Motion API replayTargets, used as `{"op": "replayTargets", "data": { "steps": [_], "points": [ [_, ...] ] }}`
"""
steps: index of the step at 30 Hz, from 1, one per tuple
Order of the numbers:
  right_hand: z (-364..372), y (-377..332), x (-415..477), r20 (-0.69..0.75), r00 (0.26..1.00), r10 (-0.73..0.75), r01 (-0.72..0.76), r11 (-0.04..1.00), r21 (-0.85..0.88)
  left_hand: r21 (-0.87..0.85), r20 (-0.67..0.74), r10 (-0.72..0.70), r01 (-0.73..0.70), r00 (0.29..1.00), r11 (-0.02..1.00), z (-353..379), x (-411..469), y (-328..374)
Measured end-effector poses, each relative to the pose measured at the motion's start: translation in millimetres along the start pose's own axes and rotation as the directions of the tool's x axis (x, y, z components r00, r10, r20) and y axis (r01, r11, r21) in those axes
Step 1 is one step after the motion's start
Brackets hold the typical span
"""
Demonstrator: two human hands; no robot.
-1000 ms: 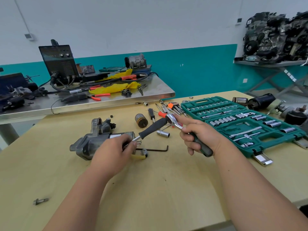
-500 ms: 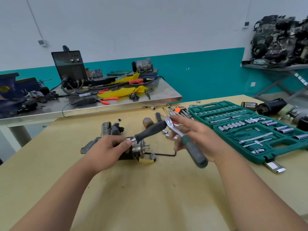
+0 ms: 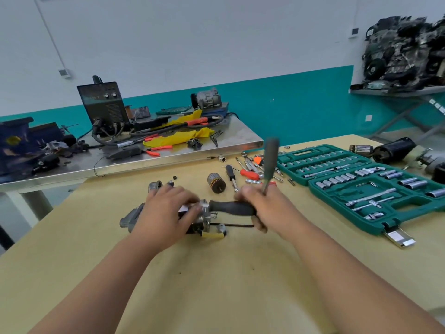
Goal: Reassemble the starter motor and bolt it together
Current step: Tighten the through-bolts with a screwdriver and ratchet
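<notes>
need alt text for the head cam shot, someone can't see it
A person's left hand grips a starter motor on a wooden table while the right hand holds a black-handled driver at the motor's end, with a ratchet handle sticking up from the same hand. An open green socket set lies to the right.

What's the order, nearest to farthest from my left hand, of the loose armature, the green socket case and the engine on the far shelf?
1. Armature: on the table, just beyond the left hand, to its right.
2. Green socket case: farther right on the table, open.
3. Engine: on the shelf by the far right wall.
</notes>
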State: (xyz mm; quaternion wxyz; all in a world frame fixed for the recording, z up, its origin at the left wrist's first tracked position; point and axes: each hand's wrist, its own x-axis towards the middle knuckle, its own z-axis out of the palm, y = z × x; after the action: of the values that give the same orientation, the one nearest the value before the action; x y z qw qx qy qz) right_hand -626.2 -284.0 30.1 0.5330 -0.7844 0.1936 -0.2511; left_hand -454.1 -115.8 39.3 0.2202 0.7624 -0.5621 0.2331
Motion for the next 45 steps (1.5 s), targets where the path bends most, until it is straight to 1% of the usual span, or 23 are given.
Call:
{"op": "replayTargets", "data": {
  "steps": [1, 2, 3, 4, 5, 6, 7, 10, 15, 17, 19, 22, 25, 30, 35, 36, 38, 40, 41, 43, 44, 45],
  "points": [
    [-6, 3, 4, -0.072, 0.988, 0.136, -0.123, 0.980, 0.159, 0.016, -0.070, -0.022, 0.023, 0.997, 1.000, 3, 5, 2],
    [-15, 7, 8, -0.135, 0.959, 0.249, -0.201, 0.935, 0.292, 0.018, -0.063, -0.079, 0.081, 0.995, 0.997, 6, 8, 1],
    [-26, 13, 13, -0.185, 0.929, 0.321, -0.242, 0.904, 0.352, 0.033, 0.014, -0.133, 0.132, 0.991, 0.991, 10, 10, -1],
    [-36, 21, 16, -0.219, 0.907, 0.360, -0.272, 0.898, 0.347, 0.094, 0.131, -0.162, 0.150, 0.978, 0.984, 14, 10, -4],
    [-43, 28, 19, -0.244, 0.900, 0.362, -0.289, 0.913, 0.288, 0.171, 0.248, -0.169, 0.128, 0.954, 0.977, 17, 8, -9],
    [-46, 34, 20, -0.261, 0.898, 0.355, -0.304, 0.928, 0.216, 0.227, 0.331, -0.170, 0.097, 0.928, 0.969, 18, 6, -14],
    [-46, 41, 22, -0.264, 0.900, 0.348, -0.316, 0.936, 0.156, 0.240, 0.366, -0.167, 0.081, 0.916, 0.967, 17, 1, -19],
    [-42, 51, 25, -0.258, 0.899, 0.354, -0.335, 0.935, 0.113, 0.244, 0.320, -0.158, 0.080, 0.934, 0.966, 10, -10, -34],
    [-37, 51, 28, -0.205, 0.924, 0.321, -0.278, 0.937, 0.212, 0.237, 0.166, -0.153, 0.111, 0.974, 0.965, 3, -47, -57],
    [-34, 49, 26, -0.154, 0.942, 0.299, -0.269, 0.945, 0.187, 0.227, 0.108, -0.145, 0.117, 0.984, 0.967, 3, -58, -63],
    [-30, 48, 24, -0.089, 0.954, 0.288, -0.276, 0.953, 0.127, 0.230, 0.090, -0.147, 0.123, 0.985, 0.965, 3, -63, -68],
    [-22, 47, 20, -0.036, 0.959, 0.280, -0.278, 0.959, 0.064, 0.243, 0.143, -0.179, 0.141, 0.973, 0.960, 1, -60, -72],
    [-17, 48, 19, -0.050, 0.953, 0.298, -0.295, 0.954, 0.052, 0.269, 0.189, -0.198, 0.143, 0.962, 0.952, -1, -54, -73],
    [-20, 50, 22, -0.120, 0.942, 0.315, -0.302, 0.946, 0.114, 0.263, 0.282, -0.186, 0.110, 0.941, 0.958, -3, -42, -78],
    [-23, 53, 23, -0.128, 0.934, 0.333, -0.313, 0.938, 0.150, 0.234, 0.373, -0.172, 0.087, 0.912, 0.968, 2, -25, -75],
    [-23, 54, 23, -0.132, 0.932, 0.338, -0.316, 0.935, 0.163, 0.216, 0.375, -0.156, 0.077, 0.914, 0.973, 4, -22, -74],
    [-24, 55, 24, -0.145, 0.926, 0.349, -0.317, 0.926, 0.205, 0.186, 0.336, -0.127, 0.067, 0.933, 0.980, 9, -19, -70],
    [-25, 55, 24, -0.156, 0.922, 0.356, -0.314, 0.919, 0.239, 0.155, 0.287, -0.152, 0.111, 0.946, 0.982, 11, -15, -65],
    [-26, 54, 24, -0.159, 0.921, 0.356, -0.312, 0.917, 0.248, 0.130, 0.290, -0.169, 0.136, 0.942, 0.982, 11, -13, -63],
    [-25, 51, 22, -0.165, 0.921, 0.353, -0.299, 0.912, 0.279, 0.045, 0.332, -0.167, 0.161, 0.928, 0.986, 5, -9, -63],
    [-24, 48, 21, -0.162, 0.921, 0.353, -0.288, 0.901, 0.325, -0.020, 0.334, -0.153, 0.169, 0.930, 0.985, -3, -9, -65],
    [-21, 43, 20, -0.149, 0.923, 0.355, -0.276, 0.880, 0.386, -0.077, 0.276, -0.137, 0.164, 0.951, 0.984, -13, -10, -70]
  ]
}}
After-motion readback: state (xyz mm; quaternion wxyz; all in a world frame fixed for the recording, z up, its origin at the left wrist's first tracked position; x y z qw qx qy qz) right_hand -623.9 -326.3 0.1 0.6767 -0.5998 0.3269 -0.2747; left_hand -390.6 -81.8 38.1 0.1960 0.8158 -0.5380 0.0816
